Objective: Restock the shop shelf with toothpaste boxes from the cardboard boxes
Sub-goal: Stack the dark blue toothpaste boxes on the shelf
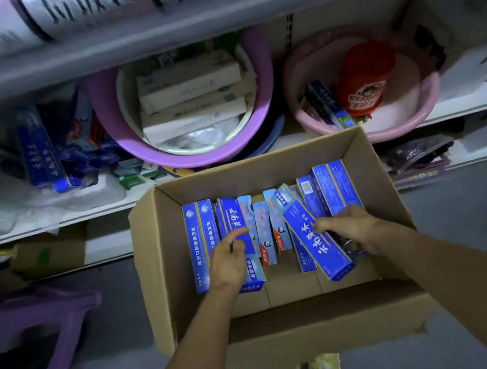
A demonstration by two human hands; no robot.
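Slanted toothpaste box (327, 252): lies on top of the others in the right half of the carton; its long axis runs from far-left to near-right, askew to the rest
Toothpaste boxes (196, 243): set side by side on the carton floor; long axes point away from the person, toward the shelf
Middle toothpaste box (232, 218): left of centre; same near-to-far lie; its near end is under the left hand
Right hand (351, 227): over the slanted box's right edge; fingers curled onto its top face and gripping it, as far as the view shows; the nearer hand for this box
Left hand (228, 259): thumb and forefinger pinch the middle box at its near half
Cardboard box (266, 174): open-topped, on the floor; its far wall sits just in front of the shelf
Shelf (89, 217): straight ahead of both hands, beyond the far wall and higher; blue boxes already lie at its left
Purple basin (108, 116): on the shelf directly beyond the carton; holds pale boxes
Coming move, as judged: lift up, then forward along the boxes' own long axis; the slanted one probably needs squaring first
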